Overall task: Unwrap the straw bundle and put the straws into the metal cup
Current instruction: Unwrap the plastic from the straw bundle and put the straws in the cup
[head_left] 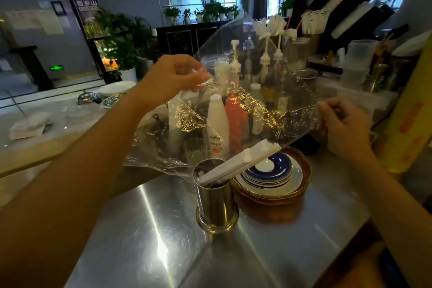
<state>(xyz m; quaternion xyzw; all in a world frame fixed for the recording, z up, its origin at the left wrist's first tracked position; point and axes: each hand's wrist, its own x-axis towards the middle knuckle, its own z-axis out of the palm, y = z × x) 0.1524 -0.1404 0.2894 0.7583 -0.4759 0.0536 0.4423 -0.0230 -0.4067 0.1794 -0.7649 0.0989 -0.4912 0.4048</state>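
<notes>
A tall metal cup (216, 203) stands on the steel counter (149, 229). A bundle of white paper-wrapped straws (240, 162) leans in it, tops tilted up to the right. Above the cup a large sheet of clear plastic wrap (247, 100) is spread out and crinkled. My left hand (173, 79) pinches its upper left edge. My right hand (346, 126) pinches its right edge. The wrap's lower edge hangs just behind the cup and the straws.
A stack of plates (273, 177) with a blue-rimmed saucer sits right of the cup. Behind the wrap stand several syrup and sauce bottles (219, 124). A yellow roll (406, 124) stands at the right edge. A pale side counter (46, 124) with dishes lies to the left.
</notes>
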